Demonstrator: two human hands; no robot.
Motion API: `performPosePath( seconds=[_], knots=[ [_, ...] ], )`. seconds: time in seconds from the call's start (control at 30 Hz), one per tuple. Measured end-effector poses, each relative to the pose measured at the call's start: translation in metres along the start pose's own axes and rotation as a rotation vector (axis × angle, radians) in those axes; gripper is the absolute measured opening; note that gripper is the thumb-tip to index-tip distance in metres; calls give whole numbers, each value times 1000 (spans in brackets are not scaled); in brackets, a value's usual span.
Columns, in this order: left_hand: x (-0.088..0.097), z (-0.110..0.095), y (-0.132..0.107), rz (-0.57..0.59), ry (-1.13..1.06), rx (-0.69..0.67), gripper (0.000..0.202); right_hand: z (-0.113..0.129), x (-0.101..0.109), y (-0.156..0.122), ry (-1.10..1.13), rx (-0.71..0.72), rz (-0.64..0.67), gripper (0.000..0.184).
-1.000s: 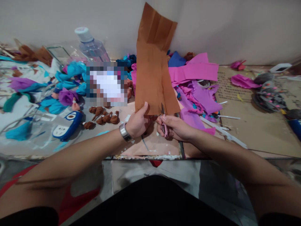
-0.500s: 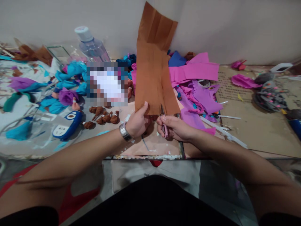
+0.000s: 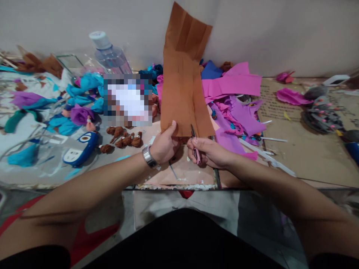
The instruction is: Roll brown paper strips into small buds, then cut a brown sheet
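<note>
A long strip of brown crepe paper (image 3: pixel 182 86) stretches from my hands up toward the wall, its far end bent upward. My left hand (image 3: pixel 166 145) grips the near left corner, thumb on top and the other fingers hidden beneath. Pink-handled scissors (image 3: pixel 198 155) are in my right hand (image 3: pixel 209 151), fingers wrapped round the handles. Their dark blades point away from me and lie at the paper's near edge, right of its middle. Left of my left hand lie several twisted brown paper pieces (image 3: pixel 126 140).
A clear bottle (image 3: pixel 112 58) with a white cap stands at the back left. Blue and purple paper flowers (image 3: pixel 81 114) and a blue-and-white case (image 3: pixel 81 149) lie left. Pink paper (image 3: pixel 232 86), white sticks (image 3: pixel 269 158) and a dark pin holder (image 3: pixel 322 114) are on the right.
The scissors' blades have shifted very slightly at the brown paper's edge. Both hands keep their places and their grips.
</note>
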State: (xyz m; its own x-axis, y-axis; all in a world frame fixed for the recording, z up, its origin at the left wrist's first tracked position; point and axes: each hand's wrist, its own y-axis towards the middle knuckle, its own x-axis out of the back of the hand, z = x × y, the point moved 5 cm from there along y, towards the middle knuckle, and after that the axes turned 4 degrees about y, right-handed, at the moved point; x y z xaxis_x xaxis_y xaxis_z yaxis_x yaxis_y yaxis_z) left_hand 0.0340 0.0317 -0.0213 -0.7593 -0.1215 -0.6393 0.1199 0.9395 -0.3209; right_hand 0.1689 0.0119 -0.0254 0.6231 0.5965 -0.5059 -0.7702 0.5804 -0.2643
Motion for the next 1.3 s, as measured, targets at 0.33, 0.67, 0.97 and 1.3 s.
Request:
performPosePath(
  seconds=[0.33,0.67,0.97,1.3],
  knots=[
    [1,2,-1,27,12,19,48,1,-1,-1,27,9,-15,36],
    [0,4,-2,24,61,24,45,2,-1,-1,52,5,-25,36],
    [-1,2,-2,60,90,18,36,2,1,0,61,19,-40,37],
    [0,2,0,60,98,18,43,3,0,0,66,34,-97,40]
  ],
)
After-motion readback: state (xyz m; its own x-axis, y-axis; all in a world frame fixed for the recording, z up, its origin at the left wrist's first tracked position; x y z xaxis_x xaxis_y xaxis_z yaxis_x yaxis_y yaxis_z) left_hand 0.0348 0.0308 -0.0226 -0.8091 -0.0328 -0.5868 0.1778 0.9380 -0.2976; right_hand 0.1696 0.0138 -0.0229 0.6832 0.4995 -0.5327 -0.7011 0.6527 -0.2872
